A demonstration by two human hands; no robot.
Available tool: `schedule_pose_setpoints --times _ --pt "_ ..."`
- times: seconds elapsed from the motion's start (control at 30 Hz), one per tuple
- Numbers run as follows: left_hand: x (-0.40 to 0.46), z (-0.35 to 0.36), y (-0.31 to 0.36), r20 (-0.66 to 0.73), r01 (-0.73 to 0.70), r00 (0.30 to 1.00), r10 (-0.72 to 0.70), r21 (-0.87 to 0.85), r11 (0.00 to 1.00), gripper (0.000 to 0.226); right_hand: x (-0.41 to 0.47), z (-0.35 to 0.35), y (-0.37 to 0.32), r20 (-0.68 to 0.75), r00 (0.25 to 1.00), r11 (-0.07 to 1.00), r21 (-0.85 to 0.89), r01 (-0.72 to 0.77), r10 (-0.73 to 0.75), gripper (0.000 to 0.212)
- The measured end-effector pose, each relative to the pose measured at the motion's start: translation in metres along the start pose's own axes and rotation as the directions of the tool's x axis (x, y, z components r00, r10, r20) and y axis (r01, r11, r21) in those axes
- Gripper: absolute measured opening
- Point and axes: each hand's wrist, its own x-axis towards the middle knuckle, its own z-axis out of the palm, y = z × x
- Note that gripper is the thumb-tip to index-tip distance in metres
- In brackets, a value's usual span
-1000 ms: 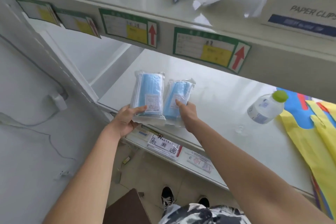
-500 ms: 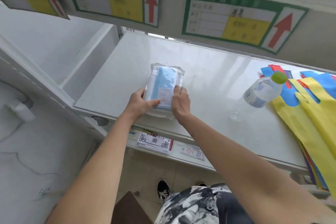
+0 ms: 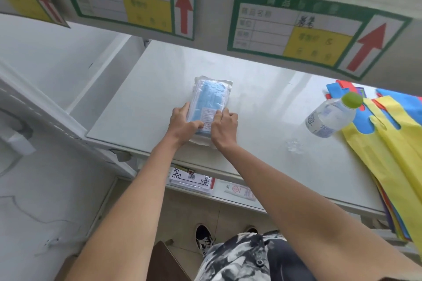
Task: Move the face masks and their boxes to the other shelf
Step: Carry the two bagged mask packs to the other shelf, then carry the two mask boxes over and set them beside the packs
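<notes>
A clear plastic packet of light-blue face masks lies at the centre of the frame on the white shelf board, its long axis running from the lower edge of the board toward the upper part of the frame. A white printed label sits on the near end of the packet. Whether a second packet lies beneath it cannot be told.

The left hand grasps the near left edge of the packet, thumb laid across the top film and fingers along the side. The right hand grasps the near right edge, fingers curled onto the packet beside the label. Both forearms enter from the bottom of the frame.

At the right of the frame, a clear plastic bottle with a green cap lies on its side on the same board, well apart from the packet. It touches a stack of yellow, blue and red non-woven bags at the far right.

Along the top of the frame, green-bordered shelf labels with red arrows are fixed to the front edge of the shelf above.
</notes>
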Motion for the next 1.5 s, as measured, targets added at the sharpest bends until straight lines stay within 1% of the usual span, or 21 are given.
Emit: schedule_pose_setpoints --times 0.2,0.3,0.43,0.53,0.6,0.67,0.73,0.77,0.83,0.9,0.97,1.03,1.1,1.13,1.2,1.27,1.3,1.33,1.37,1.43,1.5 --pt "0.005 -0.004 0.003 0.043 0.061 0.997 -0.06 -0.019 0.998 0.077 -0.001 0.002 0.003 -0.011 1.0 0.999 0.048 -0.015 0.015 0.032" --pt "0.003 -0.001 0.006 0.045 0.059 0.997 -0.059 -0.013 0.998 0.08 -0.001 0.001 0.003 -0.025 0.999 0.997 0.078 -0.024 0.026 0.032" --pt "0.005 -0.004 -0.001 -0.008 0.051 0.999 -0.051 -0.011 0.999 0.092 -0.004 -0.003 0.006 -0.023 1.0 0.993 0.114 -0.005 0.007 0.035" --pt "0.006 -0.006 -0.005 -0.027 0.047 0.998 -0.048 -0.02 0.999 0.093 -0.005 -0.007 0.007 -0.014 1.0 0.992 0.128 -0.01 0.012 0.038" --pt "0.002 -0.005 -0.005 -0.054 0.036 0.998 -0.038 -0.032 0.999 0.089 -0.005 -0.011 0.007 -0.007 1.0 0.992 0.125 -0.012 0.013 0.039" --pt "-0.007 -0.003 -0.005 -0.127 -0.019 0.992 0.022 0.021 1.0 0.079 -0.007 -0.02 0.012 -0.009 1.0 0.994 0.11 0.0 0.001 0.04" --pt "-0.018 0.0 -0.003 -0.214 -0.109 0.967 0.138 0.141 0.984 0.073 -0.012 -0.035 0.023 -0.011 0.999 0.997 0.066 0.033 -0.033 0.04" --pt "-0.023 0.002 0.001 -0.235 -0.159 0.95 0.207 0.208 0.965 0.072 -0.015 -0.045 0.031 -0.013 0.998 0.998 0.039 0.056 -0.056 0.041" --pt "-0.033 0.01 0.012 -0.209 -0.256 0.918 0.338 0.341 0.905 0.07 -0.025 -0.069 0.047 -0.035 0.994 0.995 -0.011 0.103 -0.104 0.046" --pt "-0.041 0.025 0.027 -0.129 -0.35 0.885 0.448 0.45 0.821 0.068 -0.036 -0.096 0.062 -0.071 0.983 0.984 -0.06 0.166 -0.17 0.045" --pt "-0.051 0.048 0.044 -0.036 -0.452 0.838 0.544 0.51 0.732 0.064 -0.049 -0.125 0.076 -0.087 0.964 0.964 -0.112 0.241 -0.251 0.039" --pt "-0.065 0.08 0.061 0.095 -0.578 0.764 0.638 0.539 0.613 0.055 -0.068 -0.155 0.09 -0.097 0.94 0.936 -0.169 0.307 -0.326 0.033" --pt "-0.082 0.118 0.073 0.251 -0.692 0.684 0.684 0.521 0.5 0.045 -0.092 -0.187 0.108 -0.129 0.917 0.91 -0.239 0.34 -0.377 0.031" --pt "-0.092 0.138 0.077 0.318 -0.729 0.658 0.683 0.497 0.471 0.041 -0.106 -0.205 0.119 -0.156 0.912 0.905 -0.269 0.33 -0.379 0.03" --pt "-0.11 0.178 0.083 0.428 -0.775 0.625 0.653 0.442 0.452 0.037 -0.134 -0.244 0.146 -0.213 0.912 0.906 -0.325 0.271 -0.35 0.03" --pt "-0.13 0.221 0.091 0.524 -0.82 0.573 0.63 0.376 0.432 0.035 -0.167 -0.285 0.176 -0.252 0.925 0.891 -0.426 0.159 -0.285 0.042" --pt "-0.142 0.244 0.096 0.574 -0.844 0.536 0.619 0.335 0.419 0.037 -0.186 -0.306 0.191 -0.3 0.923 0.892 -0.443 0.089 -0.241 0.048" --pt "-0.156 0.268 0.101 0.626 -0.866 0.494 0.603 0.29 0.408 0.04 -0.207 -0.326 0.206 -0.383 0.902 0.914 -0.405 0.029 -0.199 0.051" --pt "-0.171 0.292 0.106 0.678 -0.886 0.446 0.584 0.241 0.397 0.045 -0.23 -0.344 0.219 -0.476 0.864 0.935 -0.354 -0.018 -0.163 0.052" --pt "-0.204 0.345 0.115 0.766 -0.924 0.326 0.554 0.136 0.357 0.047 -0.279 -0.375 0.246 -0.63 0.768 0.936 -0.328 -0.13 -0.114 0.05" --pt "-0.24 0.398 0.123 0.828 -0.962 0.163 0.537 0.012 0.273 0.042 -0.329 -0.401 0.27 -0.726 0.686 0.901 -0.331 -0.282 -0.052 0.046"
